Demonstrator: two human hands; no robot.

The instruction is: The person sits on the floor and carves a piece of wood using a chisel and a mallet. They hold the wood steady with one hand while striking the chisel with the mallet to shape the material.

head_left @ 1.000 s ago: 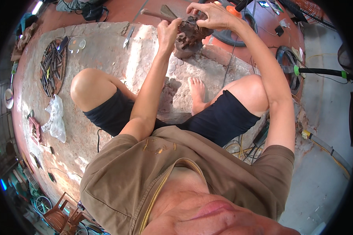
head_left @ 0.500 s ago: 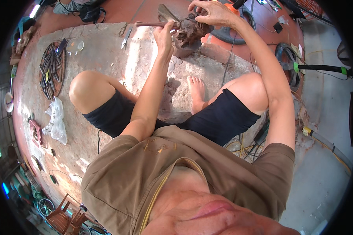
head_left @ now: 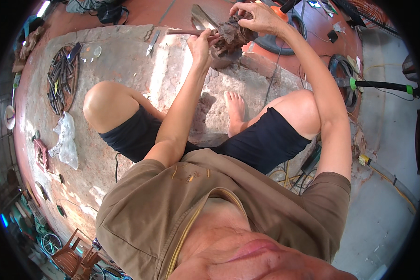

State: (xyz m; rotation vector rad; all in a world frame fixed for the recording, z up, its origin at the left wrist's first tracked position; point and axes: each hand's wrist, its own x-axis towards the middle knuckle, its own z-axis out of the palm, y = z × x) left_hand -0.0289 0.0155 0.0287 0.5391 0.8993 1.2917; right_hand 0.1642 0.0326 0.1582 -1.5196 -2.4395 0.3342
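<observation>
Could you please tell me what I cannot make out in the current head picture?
All in the head view:
- Brown carved piece: its underside is hidden by its own bulk.
- Brown rod: its gripped part is covered by the left hand.
- Right hand: fingertip contact is too small to judge.
- Dark slim pieces: too small to identify.
- Orange fan: cut off by the picture's edge.

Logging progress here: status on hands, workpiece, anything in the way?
Left hand gripping brown stick. Right hand at dark knobbly piece, grip unclear. Flat angular object just beyond stick, apparently not blocking.
</observation>
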